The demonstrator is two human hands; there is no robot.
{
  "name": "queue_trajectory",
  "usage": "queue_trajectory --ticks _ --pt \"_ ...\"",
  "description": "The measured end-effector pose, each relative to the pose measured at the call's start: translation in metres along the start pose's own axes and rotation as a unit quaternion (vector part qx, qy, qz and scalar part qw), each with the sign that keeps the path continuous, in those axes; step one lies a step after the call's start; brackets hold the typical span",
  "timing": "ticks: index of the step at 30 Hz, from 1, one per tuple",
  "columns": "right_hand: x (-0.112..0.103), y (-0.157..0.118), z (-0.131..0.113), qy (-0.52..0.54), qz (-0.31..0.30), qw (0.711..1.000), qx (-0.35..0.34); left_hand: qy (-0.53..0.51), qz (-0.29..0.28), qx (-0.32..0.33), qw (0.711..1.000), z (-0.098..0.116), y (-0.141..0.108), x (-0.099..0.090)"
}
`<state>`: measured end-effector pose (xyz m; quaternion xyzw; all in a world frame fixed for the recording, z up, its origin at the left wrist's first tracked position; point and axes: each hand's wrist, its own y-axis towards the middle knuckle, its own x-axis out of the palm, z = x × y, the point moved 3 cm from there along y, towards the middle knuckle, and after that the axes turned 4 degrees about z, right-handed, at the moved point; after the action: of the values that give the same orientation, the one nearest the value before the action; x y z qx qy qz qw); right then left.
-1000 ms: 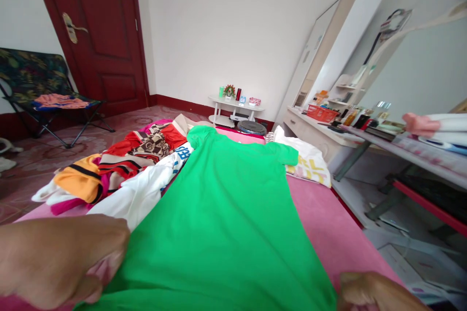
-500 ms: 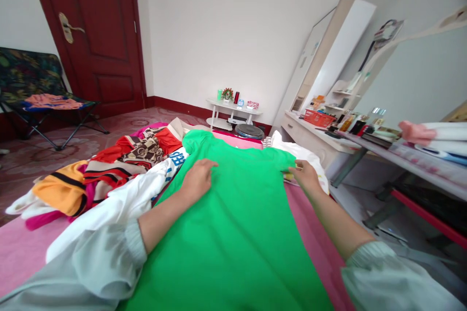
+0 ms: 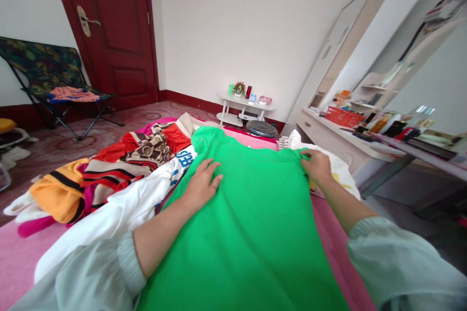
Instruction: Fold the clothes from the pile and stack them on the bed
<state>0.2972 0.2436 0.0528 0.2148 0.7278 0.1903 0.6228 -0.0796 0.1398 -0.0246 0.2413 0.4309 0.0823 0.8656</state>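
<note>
A green shirt [image 3: 251, 214] lies spread on a pink cover [image 3: 22, 252], its neckline away from me. My left hand [image 3: 202, 182] rests on the shirt's left part with its fingers apart, holding nothing. At the shirt's right sleeve, my right hand [image 3: 315, 163] pinches the green cloth between thumb and fingers. A white garment with blue letters [image 3: 124, 204] lies left of the shirt. Another white garment [image 3: 341, 165] shows behind my right hand, partly covered by the green one.
Heaped clothes, orange and red [image 3: 62, 192], lie at the left. A folding chair [image 3: 40, 68] stands near a dark red door [image 3: 109, 24]. Beyond the bed is a small white stand [image 3: 241, 101]. On the right, a dresser holds a red basket [image 3: 343, 116] and bottles.
The view has turned slightly, shifting the room. My right hand has closed on the sleeve's edge, and the right sleeve looks pulled a little outward. My left hand's fingers are more spread.
</note>
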Motion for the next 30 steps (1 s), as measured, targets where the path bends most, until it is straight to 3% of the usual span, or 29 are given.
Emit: queue_trajectory --ticks 4,8,11,13,14,16,20,26,28,30 --pt "-0.009 0.018 0.016 -0.029 0.049 0.998 -0.017 0.018 -0.032 -0.015 0.999 0.000 -0.001 0.004" --pt "0.000 0.003 0.021 -0.090 -0.013 0.995 0.051 0.101 -0.094 0.006 0.990 0.004 -0.005 0.011" --pt "-0.003 -0.008 0.003 -0.112 0.082 0.989 0.053 0.146 -0.118 0.017 0.982 0.007 -0.007 0.015" --pt "-0.003 -0.006 -0.018 -0.084 0.146 0.986 0.005 0.149 -0.121 0.018 0.981 0.007 -0.007 0.017" --pt "0.000 -0.001 -0.029 -0.060 0.145 0.987 -0.023 0.147 -0.121 0.019 0.982 0.006 -0.007 0.017" --pt "0.013 0.011 -0.047 -0.012 0.085 0.995 -0.057 0.142 -0.119 0.019 0.983 0.005 -0.007 0.018" --pt "0.057 0.032 -0.063 0.022 -0.057 0.998 -0.015 0.141 -0.118 0.021 0.983 0.005 -0.007 0.018" --pt "0.112 0.043 -0.058 0.023 -0.149 0.988 0.033 0.152 -0.120 0.020 0.981 0.007 -0.007 0.016" --pt "0.122 0.048 -0.053 0.022 -0.173 0.982 0.067 0.157 -0.123 0.017 0.980 0.009 -0.007 0.015" --pt "0.125 0.052 -0.049 0.025 -0.161 0.982 0.094 0.164 -0.127 0.012 0.978 0.010 -0.006 0.014"
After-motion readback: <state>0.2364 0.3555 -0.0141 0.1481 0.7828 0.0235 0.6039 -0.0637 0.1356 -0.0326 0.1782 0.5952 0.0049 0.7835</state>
